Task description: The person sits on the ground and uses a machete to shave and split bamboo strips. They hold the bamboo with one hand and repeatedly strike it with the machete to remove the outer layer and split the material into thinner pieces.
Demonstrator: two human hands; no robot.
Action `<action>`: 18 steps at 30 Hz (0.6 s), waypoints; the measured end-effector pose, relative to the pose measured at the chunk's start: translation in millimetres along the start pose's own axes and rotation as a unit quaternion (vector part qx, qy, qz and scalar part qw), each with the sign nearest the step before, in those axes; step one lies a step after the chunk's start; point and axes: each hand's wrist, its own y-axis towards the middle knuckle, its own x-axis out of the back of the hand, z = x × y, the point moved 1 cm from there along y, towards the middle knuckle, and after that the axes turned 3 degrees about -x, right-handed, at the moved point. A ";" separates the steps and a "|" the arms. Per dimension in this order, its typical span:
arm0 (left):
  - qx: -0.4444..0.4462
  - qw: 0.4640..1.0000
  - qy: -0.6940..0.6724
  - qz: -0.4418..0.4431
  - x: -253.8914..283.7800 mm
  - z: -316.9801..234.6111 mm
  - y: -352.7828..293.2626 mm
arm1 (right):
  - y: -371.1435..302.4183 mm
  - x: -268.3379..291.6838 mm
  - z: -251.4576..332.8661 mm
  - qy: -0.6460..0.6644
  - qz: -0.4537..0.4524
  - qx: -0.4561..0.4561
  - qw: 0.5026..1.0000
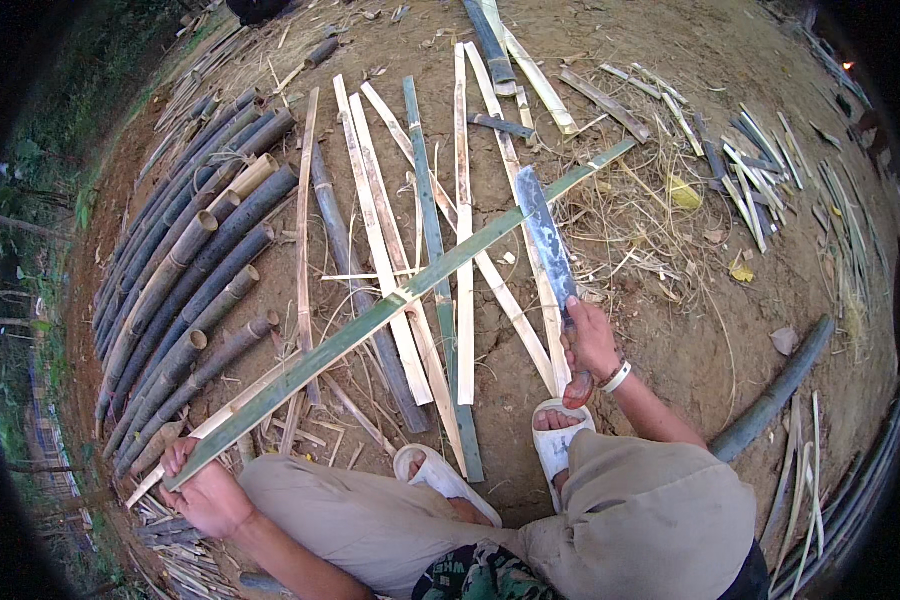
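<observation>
My left hand point(208, 490) is closed round the near end of a long green bamboo strip point(470, 248), which slants up across the middle toward the far right. Beside that hand a pale strip edge point(232, 406) runs along the green one; whether the hand grips it too, I cannot tell. My right hand point(592, 345) is wrapped round the brown handle of a machete point(548, 240). Its broad grey blade points away from me, and the upper part overlaps the green strip in view. Whether blade and strip touch is unclear.
Several split bamboo strips point(464, 200) lie on the bare earth ahead. Dark bamboo poles point(240, 215) are stacked at left. A curved pole point(775, 390) lies at right. Thin shavings point(650, 225) and short pieces point(755, 185) are scattered. My sandals point(560, 430) are close to the strips.
</observation>
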 end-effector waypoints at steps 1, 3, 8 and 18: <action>-0.006 1.000 -0.011 0.002 1.3 0.1 0.8 | 2.0 6.2 1.1 -0.011 -0.007 0.000 1.000; 0.004 1.000 0.001 0.000 -1.3 3.0 0.1 | 17.2 23.5 0.4 -0.031 -0.012 -0.001 0.999; 0.033 0.999 -0.005 0.036 7.7 5.9 0.0 | 5.8 12.9 14.0 -0.116 0.024 0.076 0.990; 0.025 0.999 -0.009 0.043 12.8 2.9 -5.2 | -55.1 -39.1 13.9 -0.171 0.092 0.117 0.974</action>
